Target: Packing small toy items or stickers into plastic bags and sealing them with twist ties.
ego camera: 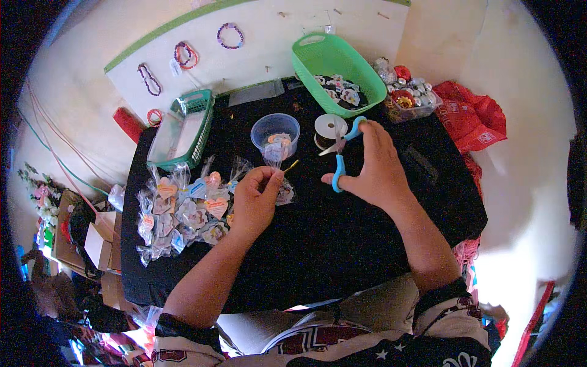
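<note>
Between thumb and fingers, my left hand [257,197] pinches the gathered neck of a clear plastic bag [285,193]. A short gold twist tie [291,165] sticks out beside the fingertips, and a printed cut-out shows inside the bag below. My right hand [383,172] has its thumb and fingers in the handles of blue-handled scissors [340,153], whose blades are spread and point left. Just behind the blades stands a white spool [330,127]. Left of my left hand lie several filled clear bags [190,213] with heart-shaped tags. A clear plastic tub [275,121] behind it holds more tags.
A black cloth [321,252] covers the table. Behind are a dark green basket [202,130], a light green basket [300,59] with cut-outs, and a clear box of ornaments [415,98]. A red bag [477,114] lies at right; cardboard boxes [98,243] stand at left.
</note>
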A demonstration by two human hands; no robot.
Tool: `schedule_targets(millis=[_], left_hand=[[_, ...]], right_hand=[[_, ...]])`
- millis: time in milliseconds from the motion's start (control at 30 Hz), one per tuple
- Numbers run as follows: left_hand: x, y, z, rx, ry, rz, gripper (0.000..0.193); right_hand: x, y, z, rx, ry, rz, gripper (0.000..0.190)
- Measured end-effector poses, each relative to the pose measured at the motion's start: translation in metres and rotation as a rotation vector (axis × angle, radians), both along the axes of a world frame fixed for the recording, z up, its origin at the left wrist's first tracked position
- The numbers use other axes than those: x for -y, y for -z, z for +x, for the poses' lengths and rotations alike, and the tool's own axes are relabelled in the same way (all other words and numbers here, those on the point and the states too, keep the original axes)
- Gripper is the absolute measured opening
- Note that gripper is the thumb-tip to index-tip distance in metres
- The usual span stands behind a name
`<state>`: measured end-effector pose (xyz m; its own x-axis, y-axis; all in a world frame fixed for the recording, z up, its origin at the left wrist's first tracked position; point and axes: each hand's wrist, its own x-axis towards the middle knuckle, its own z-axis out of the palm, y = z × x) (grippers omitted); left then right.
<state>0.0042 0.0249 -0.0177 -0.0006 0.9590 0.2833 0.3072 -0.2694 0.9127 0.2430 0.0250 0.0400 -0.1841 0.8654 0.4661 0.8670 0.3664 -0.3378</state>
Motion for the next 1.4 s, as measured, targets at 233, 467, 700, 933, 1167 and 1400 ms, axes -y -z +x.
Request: schedule_targets(millis=[233, 467, 700, 933, 1167, 1400], left_hand=[[-0.004, 0.008, -0.002, 0.036, 0.017, -0.062, 0.017], [0.001, -0.003, 0.001, -0.045, 0.025, 0.016, 0.016], [0.010, -0.019, 0.009, -0.230, 0.137, 0.285, 0.008], [0.010, -0.019, 0.008, -0.373, 0.159, 0.550, 0.015], [0.008, -0.022, 0.004, -0.430, 0.135, 0.597, 0.014], [0.013, -0.021, 0.010, -0.276, 0.112, 0.410, 0.011]], right_hand=[[-0.004, 0.006, 0.031, 0.175, -0.043, -0.113, 0.084], [-0.009, 0.009, 0.046, 0.120, -0.121, -0.116, 0.037], [-0.005, 0.011, -0.005, -0.663, -0.167, -0.492, 0.032], [0.006, 0.014, -0.022, -0.890, -0.327, -0.866, 0.038], [0.005, 0.013, -0.022, -0.934, -0.256, -1.111, 0.027], [0.003, 0.028, -0.026, -0.788, -0.284, -0.725, 0.026]])
